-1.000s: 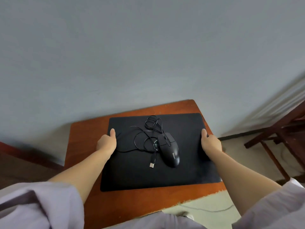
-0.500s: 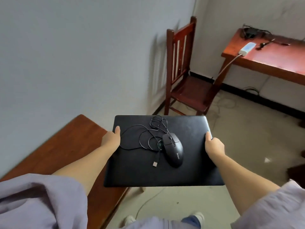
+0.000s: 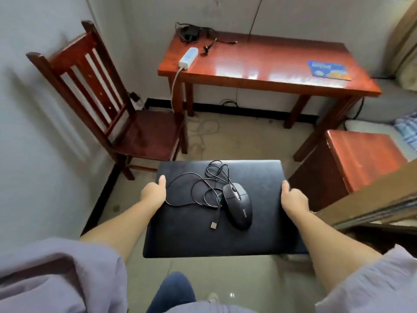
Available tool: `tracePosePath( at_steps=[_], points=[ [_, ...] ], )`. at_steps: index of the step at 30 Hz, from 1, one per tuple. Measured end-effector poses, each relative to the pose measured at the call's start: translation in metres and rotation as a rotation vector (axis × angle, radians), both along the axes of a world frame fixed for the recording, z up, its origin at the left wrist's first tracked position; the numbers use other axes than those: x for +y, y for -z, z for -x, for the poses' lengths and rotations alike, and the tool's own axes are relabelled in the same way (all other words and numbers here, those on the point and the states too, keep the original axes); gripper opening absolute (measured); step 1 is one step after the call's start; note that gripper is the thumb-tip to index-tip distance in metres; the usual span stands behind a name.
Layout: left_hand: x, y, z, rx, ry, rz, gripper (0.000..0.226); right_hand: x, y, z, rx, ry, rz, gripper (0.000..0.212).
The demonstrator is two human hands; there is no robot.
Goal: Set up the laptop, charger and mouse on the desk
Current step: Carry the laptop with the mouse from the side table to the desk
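Desk [image 3: 259, 71] now ahead; both hands [image 3: 153, 193] clamped on lifted laptop [image 3: 203, 240] edges.

Closed laptop [image 3: 225, 222] carried flat over the floor [image 3: 237, 141], desk [image 3: 259, 64] ahead at 12 o'clock.

The left hand [image 3: 153, 193] clasps the laptop's 9 o'clock edge, the right hand [image 3: 293, 199] its 3 o'clock edge, thumbs on the lid. A mouse [image 3: 238, 206] lies on the lid just right of centre, its cable [image 3: 198, 188] looped toward 10 o'clock and its plug [image 3: 214, 225] just beside the mouse at 8 o'clock. A chair [image 3: 126, 114] stands at 10 o'clock against the wall, left of the desk. On the desk, a power strip [image 3: 188, 58] lies at the left end, a charger [image 3: 188, 33] behind it in the far left corner, and a mouse pad [image 3: 329, 70] at the right end. A cabinet [image 3: 352, 159] stands at 2 o'clock, just right of the laptop.
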State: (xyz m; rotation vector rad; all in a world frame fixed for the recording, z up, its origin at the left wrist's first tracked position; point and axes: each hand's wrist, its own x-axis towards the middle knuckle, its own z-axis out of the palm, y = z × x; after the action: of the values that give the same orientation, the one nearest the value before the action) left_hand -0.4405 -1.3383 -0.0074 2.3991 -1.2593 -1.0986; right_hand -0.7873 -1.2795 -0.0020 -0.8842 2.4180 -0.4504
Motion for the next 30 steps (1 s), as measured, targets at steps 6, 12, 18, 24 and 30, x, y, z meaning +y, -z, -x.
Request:
tracePosePath(
  at_steps=[6,12,18,24,30],
  points=[
    [-0.104,0.016,0.071,-0.035,0.142,0.002,0.066,-0.06,0.018,0.059,-0.029,0.125,-0.037,0.066],
    [-0.241,0.02,0.133,-0.042,0.235,-0.029,0.068,-0.163,0.022,0.109,-0.06,0.231,-0.041,0.065],
    [-0.377,0.001,0.207,-0.056,0.324,0.023,0.067,-0.268,0.011,0.17,-0.082,0.35,-0.014,0.066],
    [-0.494,-0.002,0.294,-0.058,0.358,0.083,0.068,-0.386,0.01,0.258,-0.035,0.335,0.023,0.066],
    [-0.598,-0.01,0.372,-0.059,0.234,0.112,0.067,-0.522,-0.008,0.353,-0.018,0.197,0.073,0.065]
  ],
)
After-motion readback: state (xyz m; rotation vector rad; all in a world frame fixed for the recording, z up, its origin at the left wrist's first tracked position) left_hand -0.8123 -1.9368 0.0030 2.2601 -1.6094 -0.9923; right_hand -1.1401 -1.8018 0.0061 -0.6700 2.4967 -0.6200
